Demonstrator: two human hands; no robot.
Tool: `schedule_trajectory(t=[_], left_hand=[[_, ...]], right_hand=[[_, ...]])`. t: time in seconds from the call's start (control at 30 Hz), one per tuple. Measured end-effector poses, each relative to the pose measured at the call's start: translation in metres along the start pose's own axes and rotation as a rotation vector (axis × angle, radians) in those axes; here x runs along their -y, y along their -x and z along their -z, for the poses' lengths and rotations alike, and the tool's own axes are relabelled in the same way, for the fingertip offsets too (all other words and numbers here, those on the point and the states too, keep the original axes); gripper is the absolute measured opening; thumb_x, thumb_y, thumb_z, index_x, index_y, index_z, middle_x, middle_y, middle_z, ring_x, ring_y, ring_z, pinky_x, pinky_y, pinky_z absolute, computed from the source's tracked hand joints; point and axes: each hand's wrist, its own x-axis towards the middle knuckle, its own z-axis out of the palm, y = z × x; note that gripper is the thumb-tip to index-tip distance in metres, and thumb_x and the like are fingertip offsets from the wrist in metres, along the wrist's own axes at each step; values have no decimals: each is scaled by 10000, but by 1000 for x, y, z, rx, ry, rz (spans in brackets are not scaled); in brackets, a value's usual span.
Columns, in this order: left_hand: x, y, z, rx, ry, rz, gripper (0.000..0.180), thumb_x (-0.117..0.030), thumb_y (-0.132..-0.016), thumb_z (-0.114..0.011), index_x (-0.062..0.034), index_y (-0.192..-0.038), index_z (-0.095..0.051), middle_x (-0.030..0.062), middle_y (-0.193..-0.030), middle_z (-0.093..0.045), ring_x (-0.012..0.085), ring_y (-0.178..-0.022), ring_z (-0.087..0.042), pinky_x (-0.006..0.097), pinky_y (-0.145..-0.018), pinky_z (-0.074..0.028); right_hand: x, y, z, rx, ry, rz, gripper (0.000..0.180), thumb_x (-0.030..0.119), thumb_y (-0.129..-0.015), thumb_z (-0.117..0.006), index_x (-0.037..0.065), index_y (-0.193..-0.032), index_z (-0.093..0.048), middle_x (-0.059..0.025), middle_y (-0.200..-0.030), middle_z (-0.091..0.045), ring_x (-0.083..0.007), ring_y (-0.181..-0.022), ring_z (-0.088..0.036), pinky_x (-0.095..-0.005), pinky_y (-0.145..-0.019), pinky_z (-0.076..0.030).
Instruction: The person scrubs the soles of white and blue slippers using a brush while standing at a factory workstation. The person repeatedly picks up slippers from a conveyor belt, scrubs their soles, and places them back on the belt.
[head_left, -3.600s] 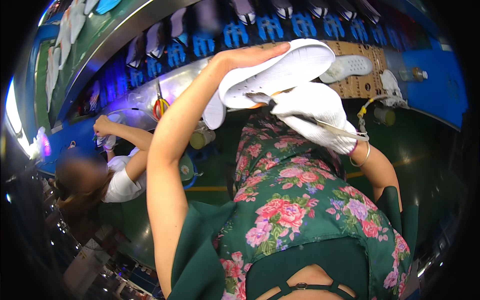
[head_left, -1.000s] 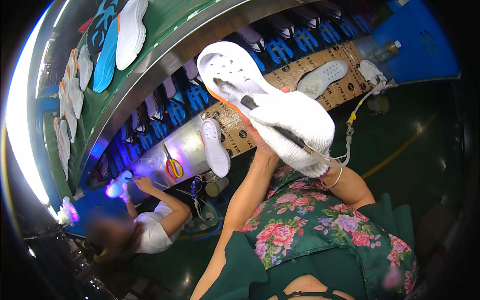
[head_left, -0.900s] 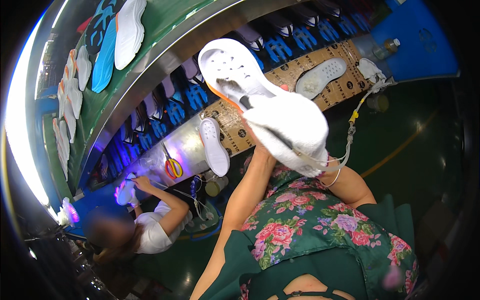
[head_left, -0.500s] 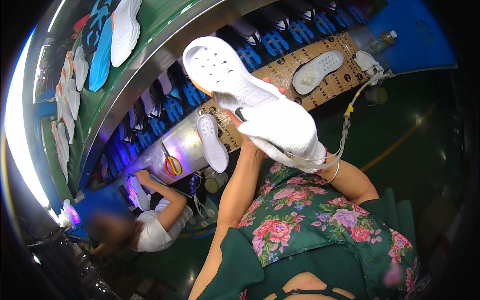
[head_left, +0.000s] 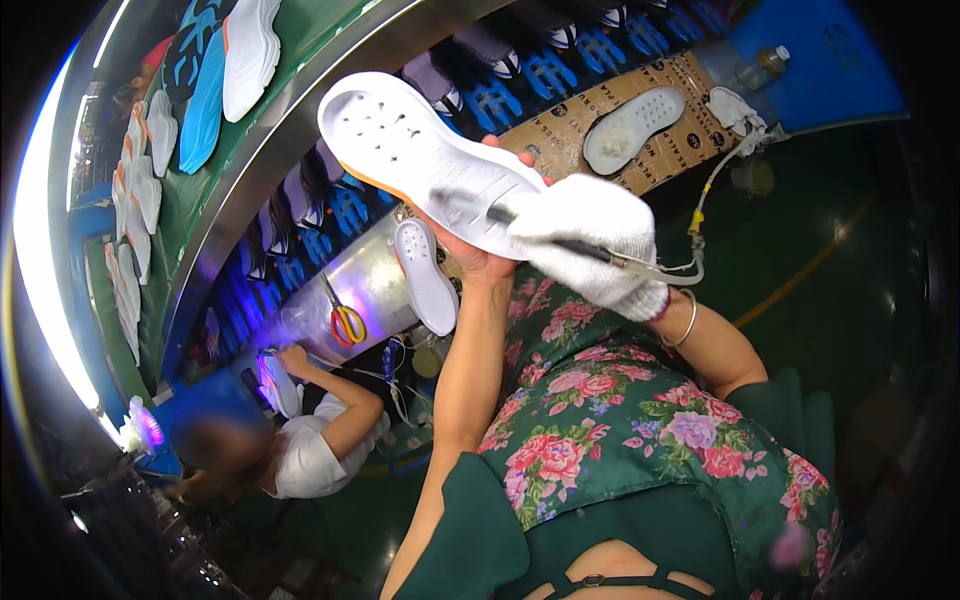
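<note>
A white shoe sole [head_left: 425,160] with an orange edge lies tilted across my left hand [head_left: 482,258], its hollow inner side facing up. My bare left fingers wrap round the sole from beneath, and some fingertips show at its far edge. In a white knitted glove, my right hand [head_left: 595,235] is closed on a brush [head_left: 500,214] with a dark handle. The blurred bristles are over the middle of the sole's inner face. A clear tube [head_left: 692,262] runs from beside the glove toward the bench's far right.
A second white sole [head_left: 427,278] and yellow-red scissors [head_left: 347,325] lie on the metal bench. Cardboard [head_left: 560,140] bears another sole [head_left: 634,130]. A cloth [head_left: 735,110] and bottle [head_left: 768,66] are at right. Soles [head_left: 250,65] line the raised green belt. A co-worker's hand [head_left: 293,360] holds a shoe.
The sole has shifted left and lies flatter. My right glove has turned, baring the brush handle, and the bristles have moved from the sole's near edge to its middle.
</note>
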Motion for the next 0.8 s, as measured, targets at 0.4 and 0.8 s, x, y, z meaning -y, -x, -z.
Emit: schedule_trajectory(t=[0.4, 0.8], left_hand=[[-17, -1, -8, 21, -166, -9, 1050, -828, -770, -645, -97, -1493, -432, 218, -1361, -565, 472, -1123, -577, 641, -905, -525], [-40, -6, -12, 178, -262, 168, 1133, -842, -676, -715, -85, -1448, -375, 172, -1286, -518, 376, -923, -525, 476, -781, -422]], right_hand=[[-5, 0, 9, 114, 90, 100, 212, 61, -794, -800, 97, -1003, -797, -86, -969, -766, -239, -846, -728, -349, -750, -559], [-7, 21, 4, 344, 179, 311, 293, 149, -824, -788, 144, -1117, -767, -63, -1040, -754, -256, -893, -716, -381, -766, -567]])
